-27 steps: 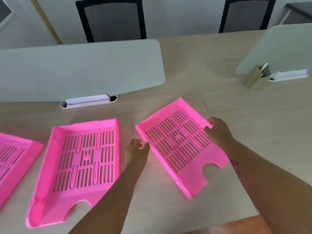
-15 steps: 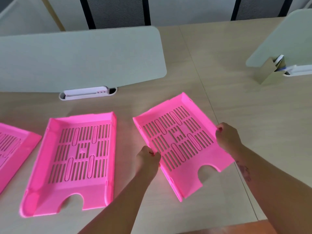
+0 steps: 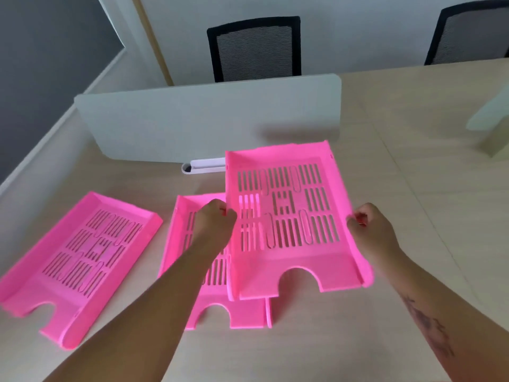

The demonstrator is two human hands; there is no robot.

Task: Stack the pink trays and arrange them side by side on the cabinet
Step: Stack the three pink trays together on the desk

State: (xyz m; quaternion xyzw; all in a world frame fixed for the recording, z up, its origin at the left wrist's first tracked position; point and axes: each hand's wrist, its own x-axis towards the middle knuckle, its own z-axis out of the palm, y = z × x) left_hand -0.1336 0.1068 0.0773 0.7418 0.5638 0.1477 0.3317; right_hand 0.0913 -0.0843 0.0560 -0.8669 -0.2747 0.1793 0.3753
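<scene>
Here the left hand and right hand clench the side walls of a pink tray, holding it above and overlapping the middle tray; a third tray lies left on the table.

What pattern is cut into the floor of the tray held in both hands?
Rows of narrow slots with a few long oval loops, on the held pink plastic tray, head view.

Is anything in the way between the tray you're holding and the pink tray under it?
Nothing visible. The held tray, gripped by the left hand and right hand, partly overlaps the middle tray lying on the table, whose visible part looks empty.
</scene>
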